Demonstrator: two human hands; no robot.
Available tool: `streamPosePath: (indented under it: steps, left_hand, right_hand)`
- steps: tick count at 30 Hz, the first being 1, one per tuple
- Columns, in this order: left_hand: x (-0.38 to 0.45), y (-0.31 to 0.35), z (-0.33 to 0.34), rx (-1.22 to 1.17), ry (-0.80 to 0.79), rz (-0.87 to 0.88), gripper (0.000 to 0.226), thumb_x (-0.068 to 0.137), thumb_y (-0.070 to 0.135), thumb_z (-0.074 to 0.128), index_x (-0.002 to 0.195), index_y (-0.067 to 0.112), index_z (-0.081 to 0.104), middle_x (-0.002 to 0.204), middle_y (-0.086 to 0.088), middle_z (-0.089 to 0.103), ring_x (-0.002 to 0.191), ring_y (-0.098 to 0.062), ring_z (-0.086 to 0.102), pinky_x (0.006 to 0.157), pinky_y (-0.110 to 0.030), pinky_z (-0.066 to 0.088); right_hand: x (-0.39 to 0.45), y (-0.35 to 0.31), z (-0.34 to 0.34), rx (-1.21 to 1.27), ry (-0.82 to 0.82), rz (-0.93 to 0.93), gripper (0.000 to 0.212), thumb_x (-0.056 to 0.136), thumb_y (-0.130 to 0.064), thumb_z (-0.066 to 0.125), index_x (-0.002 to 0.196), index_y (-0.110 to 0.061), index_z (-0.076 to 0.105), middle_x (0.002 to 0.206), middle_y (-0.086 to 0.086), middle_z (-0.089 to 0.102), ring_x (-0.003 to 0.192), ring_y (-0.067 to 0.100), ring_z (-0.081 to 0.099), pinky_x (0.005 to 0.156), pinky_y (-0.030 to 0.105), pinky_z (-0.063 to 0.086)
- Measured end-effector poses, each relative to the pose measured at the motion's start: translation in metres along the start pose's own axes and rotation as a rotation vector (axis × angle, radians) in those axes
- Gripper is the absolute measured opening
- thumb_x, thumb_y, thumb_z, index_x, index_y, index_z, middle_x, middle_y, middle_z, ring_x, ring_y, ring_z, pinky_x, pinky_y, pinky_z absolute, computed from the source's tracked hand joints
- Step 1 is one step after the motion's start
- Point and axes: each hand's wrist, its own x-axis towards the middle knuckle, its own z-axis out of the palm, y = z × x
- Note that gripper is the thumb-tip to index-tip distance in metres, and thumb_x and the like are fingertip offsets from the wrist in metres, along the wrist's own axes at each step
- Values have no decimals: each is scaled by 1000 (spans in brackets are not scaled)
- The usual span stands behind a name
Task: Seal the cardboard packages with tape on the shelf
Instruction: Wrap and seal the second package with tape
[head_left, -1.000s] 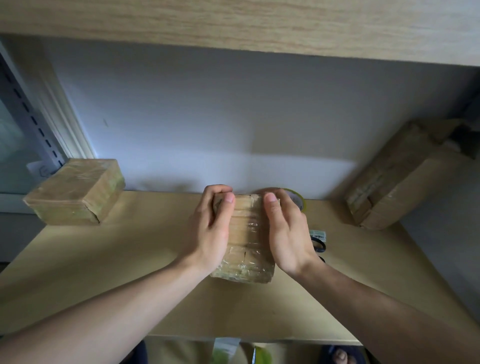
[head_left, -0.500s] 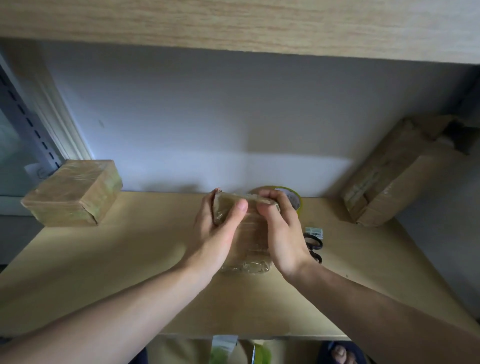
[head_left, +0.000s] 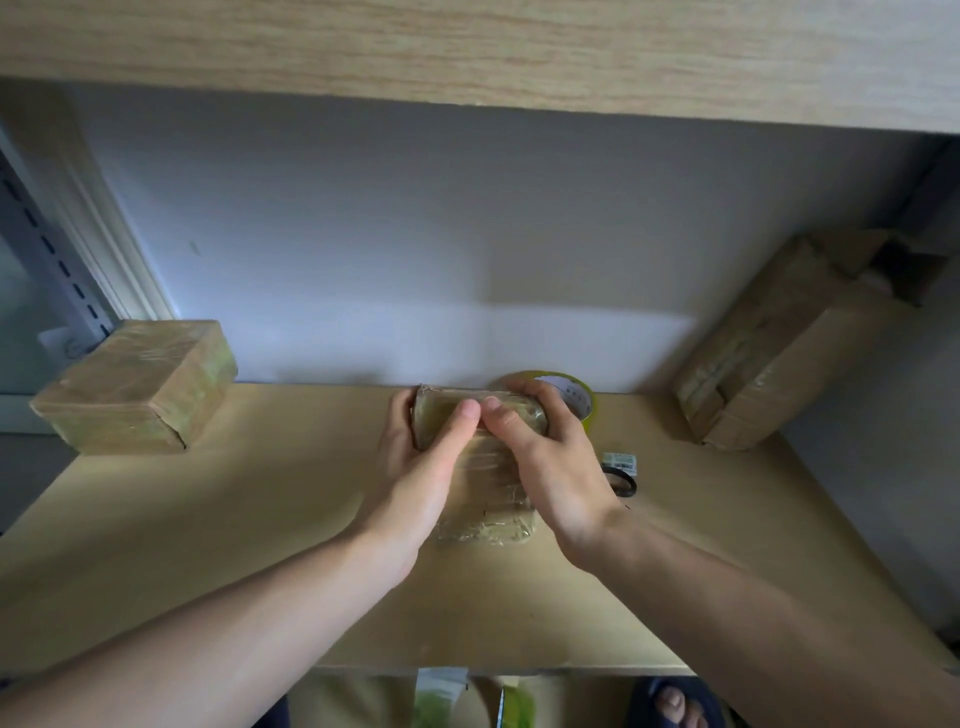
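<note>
Pale grey wall fills the back of the picture, and a light wooden shelf (head_left: 249, 519) runs across the lower half. Another wooden board (head_left: 467, 47) sits along the top of the frame.

Near the middle of the shelf is a small cardboard package (head_left: 488, 483) wrapped in shiny clear tape. Its far end is tipped up and its near end looks like it rests on the shelf. The left hand (head_left: 421, 467) grips the package from the left side, with fingers curled round the far edge and the thumb on top. The right hand (head_left: 550, 467) grips it from the right side, fingers curled over the far edge and thumb on top. The two thumbs almost touch.

Just behind the right hand is a roll of tape (head_left: 571, 400) with a yellow-green rim, close to the wall. Just right of the right hand lie black scissors (head_left: 621, 480) with a small white label.

At the left edge of the shelf sits a taped cardboard box (head_left: 135, 389). At the right side, a longer cardboard box (head_left: 779, 348) leans up against the wall, and its top end looks torn open.
</note>
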Motion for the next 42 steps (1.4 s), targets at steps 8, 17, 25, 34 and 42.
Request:
streamPosePath:
  steps: [8,17,25,34,42]
  left_hand:
    - [-6,-3,4,22,10,114,33,86,40,54,114,22,51,96,16,68,92,-1,62,82,-21,45]
    - [-10,5,11,61,123,-78,27,104,51,43,109,25,45,95,8,61,93,-16,61,76,-37,47]
    - [-10,12,18,141,160,-96,24,102,45,52,121,32,45,104,12,59,84,3,55,70,-27,39]
    - [19,28,10,167,-65,-143,42,92,18,53,128,38,61,117,13,68,97,0,61,82,-22,42]
    - [5,14,21,200,-126,41,25,109,30,44,114,52,55,136,14,59,127,-2,54,110,-24,40]
  right_hand:
    - [12,3,-28,-35,-233,37,55,84,-60,52,138,-54,54,149,-9,53,140,11,48,122,45,33]
    - [-7,-15,7,-207,196,-38,97,62,-59,91,140,-22,46,116,-16,65,111,6,64,101,30,52]
    - [8,10,-2,-357,455,-371,39,108,-37,42,91,-18,72,61,-14,61,62,-3,51,63,24,31]
    - [17,-19,-2,-534,229,-205,44,106,-43,35,118,-17,69,114,7,67,118,25,55,104,36,43]
    - [21,-17,11,-453,390,-245,30,98,-45,59,87,-17,59,85,-1,68,89,22,63,79,32,45]
